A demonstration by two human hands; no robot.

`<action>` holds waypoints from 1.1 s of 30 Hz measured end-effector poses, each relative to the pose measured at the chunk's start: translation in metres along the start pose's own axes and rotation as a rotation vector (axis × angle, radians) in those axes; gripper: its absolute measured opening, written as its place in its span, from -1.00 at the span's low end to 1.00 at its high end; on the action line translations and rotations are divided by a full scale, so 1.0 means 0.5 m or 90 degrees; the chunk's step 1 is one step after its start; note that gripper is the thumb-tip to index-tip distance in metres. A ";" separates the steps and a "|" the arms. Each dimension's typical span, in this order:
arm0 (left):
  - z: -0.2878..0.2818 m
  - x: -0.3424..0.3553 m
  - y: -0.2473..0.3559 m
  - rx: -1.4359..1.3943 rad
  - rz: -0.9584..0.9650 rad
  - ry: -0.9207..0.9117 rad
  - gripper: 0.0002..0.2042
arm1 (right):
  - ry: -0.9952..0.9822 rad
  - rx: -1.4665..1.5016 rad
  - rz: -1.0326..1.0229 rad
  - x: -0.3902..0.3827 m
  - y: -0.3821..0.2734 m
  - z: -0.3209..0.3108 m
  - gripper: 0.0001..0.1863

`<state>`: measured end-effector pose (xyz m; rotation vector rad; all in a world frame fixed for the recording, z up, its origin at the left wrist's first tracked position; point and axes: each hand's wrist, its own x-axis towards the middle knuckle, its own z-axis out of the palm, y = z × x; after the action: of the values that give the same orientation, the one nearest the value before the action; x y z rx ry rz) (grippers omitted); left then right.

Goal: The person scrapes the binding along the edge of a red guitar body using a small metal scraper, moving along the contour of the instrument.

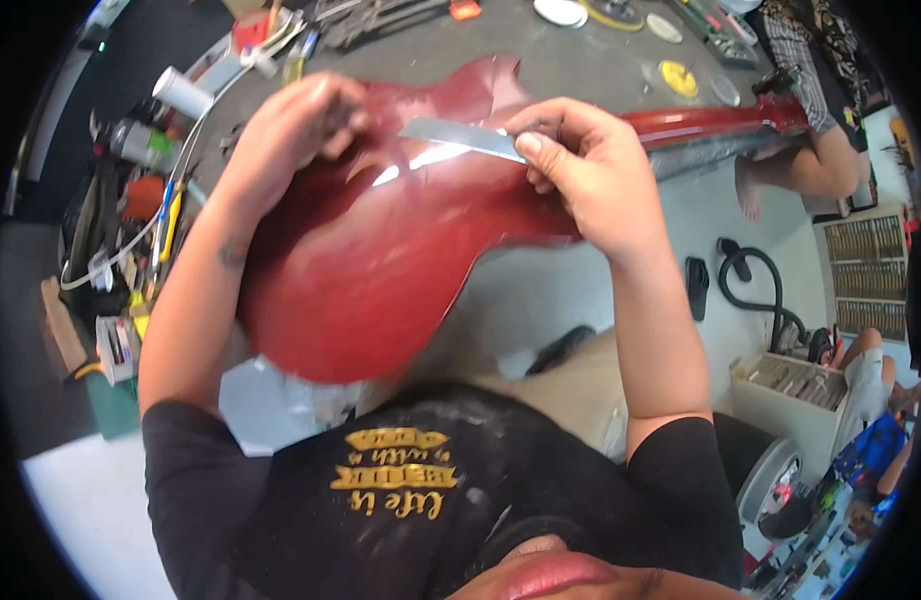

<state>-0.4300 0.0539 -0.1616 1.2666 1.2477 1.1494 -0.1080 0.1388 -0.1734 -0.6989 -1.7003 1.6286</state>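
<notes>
A glossy dark red electric guitar body (pixel 381 250) lies back-up or face-up, I cannot tell which, across the table edge and over my lap. Its red neck (pixel 701 122) stretches off to the right. Between the thumb and fingers of my right hand (pixel 591 165) is a thin, flat metal scraper blade (pixel 456 136), held over the upper part of the body. The blade's free end points left. My left hand (pixel 311 120) hovers at the body's upper left, its fingers loosely bent and slightly blurred, with nothing visible in them.
The grey worktable (pixel 411 50) carries tools at its far side and a yellow round disc (pixel 678 78). A white cup (pixel 183 93), bottles and cables crowd the left. Another person's bare leg (pixel 821 170) is at the right, near a black hose (pixel 771 270) on the floor.
</notes>
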 end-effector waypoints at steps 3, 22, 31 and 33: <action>0.008 -0.043 0.043 0.027 -0.017 -0.053 -0.60 | 0.022 -0.035 0.014 -0.061 -0.012 0.075 -0.85; -0.032 -0.380 0.055 0.351 0.040 -0.146 -0.87 | 0.072 -0.323 0.036 -0.252 -0.078 0.457 -0.91; -0.018 -0.387 0.020 0.600 0.267 -0.142 -0.82 | 0.108 -0.398 -0.040 -0.291 -0.052 0.499 -0.85; -0.021 -0.376 0.008 0.613 0.338 -0.155 -0.77 | 0.116 -0.468 -0.060 -0.293 -0.056 0.504 -0.83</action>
<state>-0.4445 -0.1338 -0.1551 2.4837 1.3545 0.6698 -0.2088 -0.1359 -0.1594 -1.0471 -2.1519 0.8132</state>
